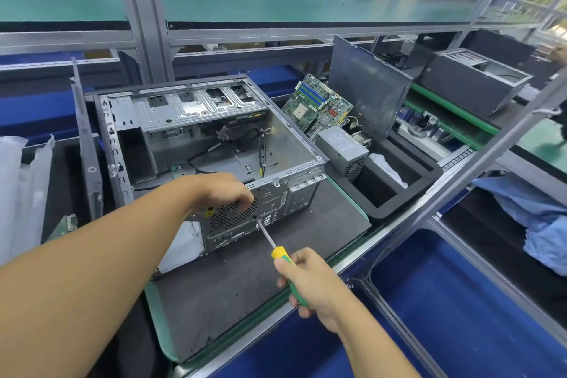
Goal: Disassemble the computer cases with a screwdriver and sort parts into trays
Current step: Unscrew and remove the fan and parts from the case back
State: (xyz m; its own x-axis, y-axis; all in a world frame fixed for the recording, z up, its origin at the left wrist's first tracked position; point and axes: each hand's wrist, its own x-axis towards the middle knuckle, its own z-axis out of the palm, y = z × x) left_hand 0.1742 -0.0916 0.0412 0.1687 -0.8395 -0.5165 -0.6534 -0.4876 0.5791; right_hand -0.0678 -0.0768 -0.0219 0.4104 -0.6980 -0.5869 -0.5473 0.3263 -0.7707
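An open grey computer case point(196, 138) lies on its side on the dark work mat point(245, 279), its rear panel facing me and its inside holding only loose black cables. My left hand point(224, 190) rests on the rear panel's top edge, fingers curled down over the fan grille. My right hand point(310, 282) grips the green and yellow handle of a screwdriver point(277, 250). The shaft's tip touches the rear panel at the grille's lower right corner.
A black foam tray point(399, 193) to the right holds a green motherboard point(316, 104) and a silver power supply point(343, 147). A grey side panel point(365, 86) leans behind them. Blue bins point(460, 310) sit at the lower right, plastic bags point(18, 190) at the left, another case point(472, 80) far right.
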